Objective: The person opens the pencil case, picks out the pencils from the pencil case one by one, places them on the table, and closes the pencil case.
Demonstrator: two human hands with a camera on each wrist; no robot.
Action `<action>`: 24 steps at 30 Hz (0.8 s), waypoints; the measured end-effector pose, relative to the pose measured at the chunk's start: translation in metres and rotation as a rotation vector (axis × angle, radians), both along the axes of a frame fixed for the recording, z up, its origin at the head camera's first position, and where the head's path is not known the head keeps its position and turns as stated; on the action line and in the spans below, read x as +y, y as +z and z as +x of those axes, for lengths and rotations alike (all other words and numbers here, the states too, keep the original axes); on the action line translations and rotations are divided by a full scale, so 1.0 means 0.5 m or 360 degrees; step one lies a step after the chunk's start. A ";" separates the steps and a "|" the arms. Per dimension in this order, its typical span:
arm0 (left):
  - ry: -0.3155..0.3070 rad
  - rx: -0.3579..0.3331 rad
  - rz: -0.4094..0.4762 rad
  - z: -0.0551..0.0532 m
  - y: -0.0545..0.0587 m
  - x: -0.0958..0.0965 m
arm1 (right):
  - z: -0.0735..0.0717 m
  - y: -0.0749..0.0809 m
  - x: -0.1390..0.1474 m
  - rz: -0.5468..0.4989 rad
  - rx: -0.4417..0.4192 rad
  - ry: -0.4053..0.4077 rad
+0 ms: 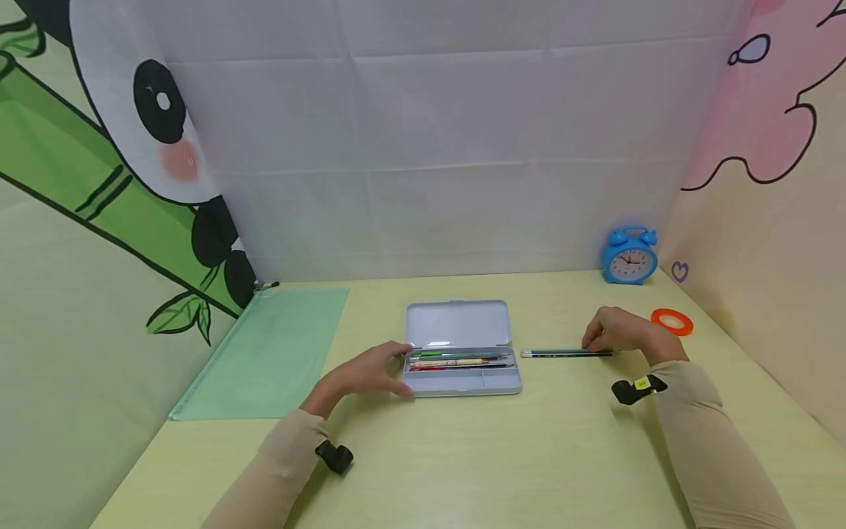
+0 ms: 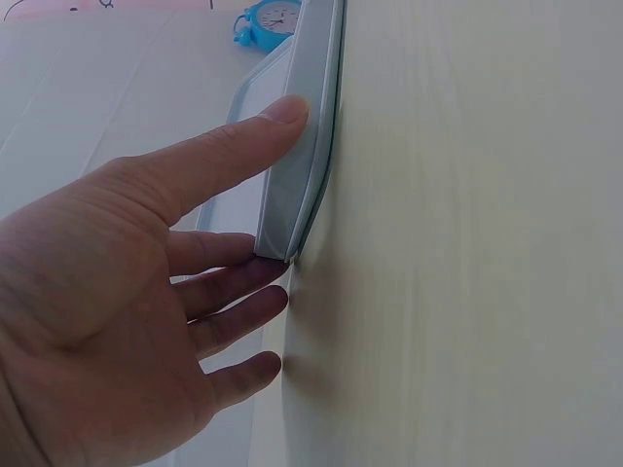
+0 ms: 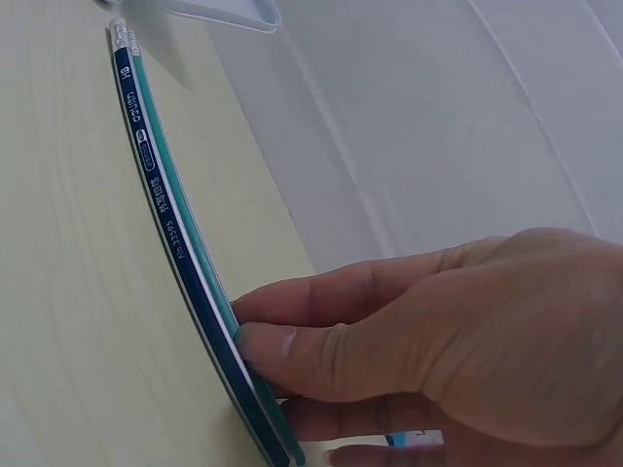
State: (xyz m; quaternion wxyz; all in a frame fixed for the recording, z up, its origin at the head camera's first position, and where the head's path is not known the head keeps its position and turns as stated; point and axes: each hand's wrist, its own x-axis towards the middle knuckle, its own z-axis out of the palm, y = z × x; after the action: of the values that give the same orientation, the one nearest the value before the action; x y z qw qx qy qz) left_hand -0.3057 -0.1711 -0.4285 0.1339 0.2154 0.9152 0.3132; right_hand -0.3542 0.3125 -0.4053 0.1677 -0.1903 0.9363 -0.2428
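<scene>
A pale, open pencil case [image 1: 443, 380] lies on the table with its lid folded back; several pens and pencils [image 1: 456, 363] are in its rear compartment. My left hand [image 1: 370, 371] holds the case by its left end. In the left wrist view, the thumb rests on the case's front wall [image 2: 297, 165], with fingertips at the corner and the other fingers loosely extended. To the right of the case lie two pencils side by side, one navy [image 3: 161, 195] and one teal [image 3: 200, 238]. My right hand [image 1: 617, 330] pinches them near the end away from the erasers.
A blue alarm clock [image 1: 630, 257] stands at the back right, and an orange ring-shaped roll [image 1: 672, 322] lies beyond my right wrist. A green zip pouch [image 1: 271, 353] lies flat at the left. Fabric walls [image 1: 449, 162] bound the table [image 1: 476, 463] behind and at both sides.
</scene>
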 end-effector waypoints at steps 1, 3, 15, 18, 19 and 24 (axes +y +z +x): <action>0.0001 0.0002 -0.0002 0.000 0.000 0.000 | 0.000 0.000 0.000 -0.0004 -0.0001 0.0000; 0.0000 0.0001 -0.0003 0.000 0.001 0.000 | 0.001 0.000 0.001 -0.0007 -0.0002 0.0000; -0.0017 0.0000 0.0009 0.001 0.002 -0.001 | 0.003 0.001 0.001 0.0013 0.0001 -0.0017; -0.0015 0.0005 0.0008 0.001 0.001 -0.002 | 0.004 0.003 0.001 0.0013 0.0003 -0.0009; -0.0015 0.0006 0.0008 0.001 0.001 -0.002 | 0.004 0.004 0.002 0.0015 0.0004 -0.0004; -0.0035 0.0003 0.0015 0.002 0.005 -0.002 | 0.003 0.003 -0.001 0.0032 0.0003 -0.0001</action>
State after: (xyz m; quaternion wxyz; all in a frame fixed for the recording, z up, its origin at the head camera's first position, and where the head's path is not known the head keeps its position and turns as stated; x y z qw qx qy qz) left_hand -0.3045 -0.1722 -0.4262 0.1353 0.2264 0.9114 0.3158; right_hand -0.3528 0.3121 -0.4040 0.1686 -0.1886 0.9389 -0.2333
